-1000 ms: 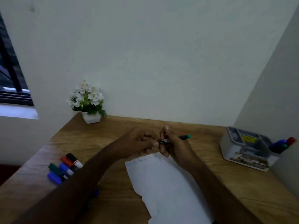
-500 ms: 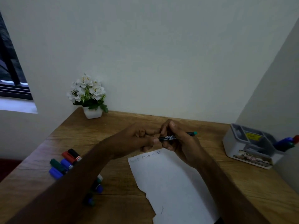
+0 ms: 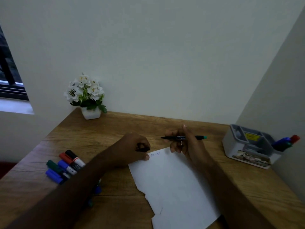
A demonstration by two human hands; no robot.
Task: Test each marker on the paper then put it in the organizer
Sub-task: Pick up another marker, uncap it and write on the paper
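My right hand (image 3: 184, 144) holds a slim black marker (image 3: 179, 137) level above the desk, its bare tip pointing left and its teal end to the right. My left hand (image 3: 132, 151) rests on the top left corner of the white paper (image 3: 171, 184) and is closed around the marker's black cap (image 3: 142, 148). Faint blue scribbles (image 3: 155, 154) mark the paper's top edge. The grey organizer (image 3: 247, 146) stands at the right wall with blue and red markers (image 3: 286, 142) in its right slot.
A cluster of capped markers (image 3: 66, 166) in red, black, green and blue lies on the wooden desk (image 3: 115, 126) at the left, partly under my left forearm. A white flower pot (image 3: 90, 103) stands at the back left corner. Walls close in behind and right.
My hands have pulled apart: the cap came off in my left hand, which dropped to the paper's corner. My right hand moved right with the uncapped marker.
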